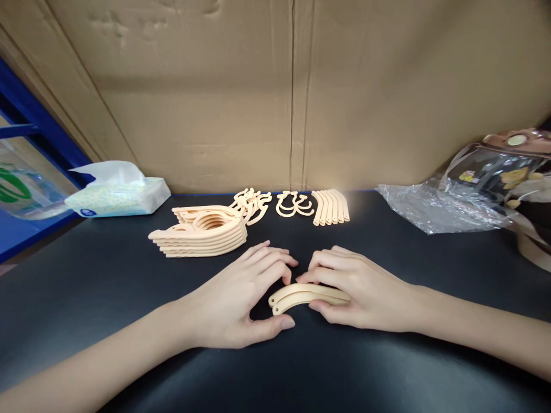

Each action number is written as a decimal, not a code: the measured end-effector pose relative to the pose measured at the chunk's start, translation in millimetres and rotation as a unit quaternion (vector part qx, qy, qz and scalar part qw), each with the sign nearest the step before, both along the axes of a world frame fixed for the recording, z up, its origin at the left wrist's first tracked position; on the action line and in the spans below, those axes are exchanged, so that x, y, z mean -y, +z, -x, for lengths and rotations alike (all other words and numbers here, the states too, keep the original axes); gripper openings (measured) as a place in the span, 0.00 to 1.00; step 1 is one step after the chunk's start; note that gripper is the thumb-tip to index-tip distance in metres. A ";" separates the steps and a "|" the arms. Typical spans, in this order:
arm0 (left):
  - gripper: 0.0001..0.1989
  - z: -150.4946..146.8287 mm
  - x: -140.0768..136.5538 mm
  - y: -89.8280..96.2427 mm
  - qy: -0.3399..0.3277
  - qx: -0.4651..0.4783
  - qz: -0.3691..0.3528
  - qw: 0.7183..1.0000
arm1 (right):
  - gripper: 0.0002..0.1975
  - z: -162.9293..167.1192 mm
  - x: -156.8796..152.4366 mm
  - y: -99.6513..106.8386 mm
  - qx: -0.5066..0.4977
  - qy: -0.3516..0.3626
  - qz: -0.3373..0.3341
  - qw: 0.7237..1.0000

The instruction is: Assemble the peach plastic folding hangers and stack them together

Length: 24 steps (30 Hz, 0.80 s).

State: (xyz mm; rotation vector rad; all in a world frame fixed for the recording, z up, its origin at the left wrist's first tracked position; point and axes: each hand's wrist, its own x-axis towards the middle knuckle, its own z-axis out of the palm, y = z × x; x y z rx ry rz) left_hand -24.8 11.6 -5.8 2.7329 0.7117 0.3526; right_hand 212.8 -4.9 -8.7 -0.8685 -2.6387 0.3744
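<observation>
Markings: on the pale blue-green soft tissue packet [129,198] at the far left of the black desk [206,387], a dark blue oval logo, lettering too small to read. On clear plastic packaging [38,192] beside the blue frame [54,140], green oval with white lettering, cut off at the view's left edge. On the clear bag with brown trim [491,163], far right, cartoon patches.

Right hand [364,292]: back uppermost, fingers bent; grip closed on a pair of curved cream strips [301,296], thumb on the near side, fingertips on the far side. Pair located between the hands, front centre, lying side by side, holed ends leftward. Left hand [243,292]: fingers spread and curved, thumb extended; grip unclosed, just beside the holed ends, contact impossible to confirm.

Beyond: stack of cream hanger-shaped pieces [204,236], heap of cream hooks [245,198], row of cream curved strips [330,207], crumpled transparent film [443,209].
</observation>
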 end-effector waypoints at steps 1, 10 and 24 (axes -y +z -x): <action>0.13 0.2 0.4 0.3 -0.001 0.002 0.004 1.000 | 0.11 -0.1 -0.2 -0.1 -0.004 0.003 0.000 1.000; 0.10 1.1 1.0 0.9 0.002 0.011 0.026 1.000 | 0.15 -2.2 -2.2 2.1 0.000 0.012 -0.016 1.000; 0.21 3.2 0.1 3.2 -0.014 0.004 0.043 0.999 | 0.12 -21.0 -86.8 29.8 0.114 -0.160 -0.156 0.968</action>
